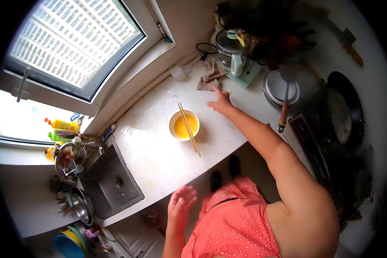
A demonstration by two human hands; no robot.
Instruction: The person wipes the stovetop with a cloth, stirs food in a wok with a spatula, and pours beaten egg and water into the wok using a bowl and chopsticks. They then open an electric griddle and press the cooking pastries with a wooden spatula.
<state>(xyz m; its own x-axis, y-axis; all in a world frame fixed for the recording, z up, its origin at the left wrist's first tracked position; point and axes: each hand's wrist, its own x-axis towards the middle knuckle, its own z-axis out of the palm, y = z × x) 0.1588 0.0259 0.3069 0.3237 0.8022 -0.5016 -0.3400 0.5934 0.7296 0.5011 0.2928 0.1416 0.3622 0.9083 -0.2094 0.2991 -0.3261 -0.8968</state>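
Note:
My right hand (pixel 220 102) reaches over the counter, fingers apart and nothing in them. Its fingertips are at the near edge of a crumpled brown cloth (pixel 211 74); whether they touch it I cannot tell. Closer to the middle of the counter, a white bowl (pixel 173 125) holds yellow liquid that looks like beaten egg (pixel 182 127). A pair of chopsticks (pixel 186 124) lies across its rim. My left hand (pixel 181 204) hangs in front of the counter edge, palm inward, with loosely bent fingers and nothing visible in it.
A glass pot (pixel 232 45) with a pale green handle stands behind the cloth. Stacked bowls (pixel 284 88) with a spatula (pixel 284 112) across them sit beside the stove, where a black wok (pixel 342 107) rests. At left are a dark sink (pixel 112 182), bottles (pixel 64 125) and an opened window (pixel 77 43).

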